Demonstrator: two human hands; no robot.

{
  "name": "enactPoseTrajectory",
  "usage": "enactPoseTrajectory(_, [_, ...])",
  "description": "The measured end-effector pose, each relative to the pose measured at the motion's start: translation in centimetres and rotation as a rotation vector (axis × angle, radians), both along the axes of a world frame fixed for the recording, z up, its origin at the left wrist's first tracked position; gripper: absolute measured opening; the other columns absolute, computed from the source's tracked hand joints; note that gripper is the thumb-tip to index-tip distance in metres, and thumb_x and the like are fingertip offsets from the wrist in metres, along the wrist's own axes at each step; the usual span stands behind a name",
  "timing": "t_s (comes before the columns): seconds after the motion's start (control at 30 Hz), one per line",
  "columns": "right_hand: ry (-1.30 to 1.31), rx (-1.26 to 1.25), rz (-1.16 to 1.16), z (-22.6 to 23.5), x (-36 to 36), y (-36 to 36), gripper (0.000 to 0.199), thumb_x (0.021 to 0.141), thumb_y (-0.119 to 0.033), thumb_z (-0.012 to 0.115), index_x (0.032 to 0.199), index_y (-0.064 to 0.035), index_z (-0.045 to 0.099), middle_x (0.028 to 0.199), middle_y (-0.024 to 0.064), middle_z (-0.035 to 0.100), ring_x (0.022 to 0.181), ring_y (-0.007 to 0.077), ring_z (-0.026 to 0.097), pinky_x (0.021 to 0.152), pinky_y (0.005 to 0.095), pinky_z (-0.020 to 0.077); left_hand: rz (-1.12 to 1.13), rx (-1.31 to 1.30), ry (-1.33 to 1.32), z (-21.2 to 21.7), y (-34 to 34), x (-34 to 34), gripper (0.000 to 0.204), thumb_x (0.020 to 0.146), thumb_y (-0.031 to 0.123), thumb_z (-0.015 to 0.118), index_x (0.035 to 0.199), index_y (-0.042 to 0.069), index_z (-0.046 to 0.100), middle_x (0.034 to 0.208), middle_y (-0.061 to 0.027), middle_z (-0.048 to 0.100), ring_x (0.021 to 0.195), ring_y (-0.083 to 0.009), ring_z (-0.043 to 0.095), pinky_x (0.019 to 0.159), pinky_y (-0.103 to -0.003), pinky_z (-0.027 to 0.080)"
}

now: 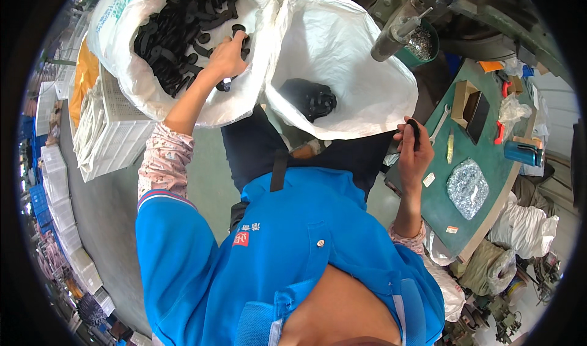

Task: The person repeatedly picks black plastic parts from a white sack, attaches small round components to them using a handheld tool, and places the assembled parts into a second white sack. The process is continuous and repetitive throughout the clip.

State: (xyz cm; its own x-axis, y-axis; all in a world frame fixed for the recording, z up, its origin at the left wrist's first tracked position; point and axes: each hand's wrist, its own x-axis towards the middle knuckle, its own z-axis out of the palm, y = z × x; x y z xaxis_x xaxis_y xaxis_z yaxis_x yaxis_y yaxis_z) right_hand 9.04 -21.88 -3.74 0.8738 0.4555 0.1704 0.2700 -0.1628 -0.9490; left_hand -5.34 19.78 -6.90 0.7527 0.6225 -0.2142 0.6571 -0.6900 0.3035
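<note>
While the left hand [227,55] is reaching into the left white sack [122,58], its fingers are curling down around one of the black plastic parts [177,34] heaped inside — the grip looks closed on a piece near the sack's right rim, though the part itself is mostly hidden under the hand. The right hand [414,150] is hovering by the table's left edge, its fingers pinching shut on a small black part [414,132] held upright, just beside the lower right rim of the second white sack [342,58]. That sack is standing open between the two hands, holding only a small dark pile [312,98] at its bottom. The green table [483,162] is carrying a clear bag of small metal pieces [468,187] near its front edge, a wrench [439,123] close to its left edge, a cardboard box [468,101] further back and a blue cylinder [523,152] at its right edge — all well apart from the fingers.
</note>
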Motion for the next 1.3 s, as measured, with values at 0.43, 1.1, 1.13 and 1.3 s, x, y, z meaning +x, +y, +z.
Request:
enactPoseTrajectory(0.43, [0.692,0.322,0.338,3.8,0.0,4.5,0.048,0.102,-0.037,0.035,0.123,-0.0003,0.057,0.077,0.0016,0.052,0.070,0.0078,0.046,0.060,0.0204,0.0361,0.134,-0.582,-0.841,6.8,-3.5,-6.3,0.057,0.070,0.000,0.071,0.124,0.004,0.053,0.108,-0.0038,0.056,0.097,-0.0118,0.054,0.084,-0.026,0.044])
enactPoseTrajectory(1.1, [0.227,-0.025,0.605,9.7,5.2,8.4,0.030,0.096,-0.019,0.056,0.122,-0.0057,0.062,0.076,-0.0009,0.058,0.066,0.0061,0.050,0.060,0.0196,0.0420,-0.712,-0.575,-0.662,10.6,-18.0,3.5,0.062,0.067,-0.010,0.062,0.124,0.012,0.054,0.113,-0.0071,0.059,0.103,-0.0288,0.059,0.083,-0.036,0.050])
enactPoseTrajectory(1.13, [0.216,-0.045,0.608,9.8,5.5,8.2,0.029,0.096,-0.018,0.056,0.121,-0.0057,0.063,0.078,-0.0007,0.059,0.067,0.0061,0.052,0.060,0.0196,0.0429,-0.718,-0.574,-0.666,10.4,-18.1,3.6,0.063,0.067,-0.010,0.063,0.126,0.012,0.053,0.114,-0.0065,0.059,0.104,-0.0275,0.060,0.084,-0.035,0.050])
enactPoseTrajectory(1.3, [0.171,0.186,0.351,12.1,8.1,8.3,0.030,0.094,-0.021,0.059,0.119,-0.0051,0.062,0.090,0.0053,0.067,0.074,0.0083,0.062,0.068,0.0218,0.0499,-0.235,-1.171,-0.893,9.3,-18.8,3.9,0.075,0.073,-0.004,0.070,0.140,0.007,0.037,0.116,-0.0121,0.059,0.101,-0.0258,0.064,0.088,-0.036,0.050])
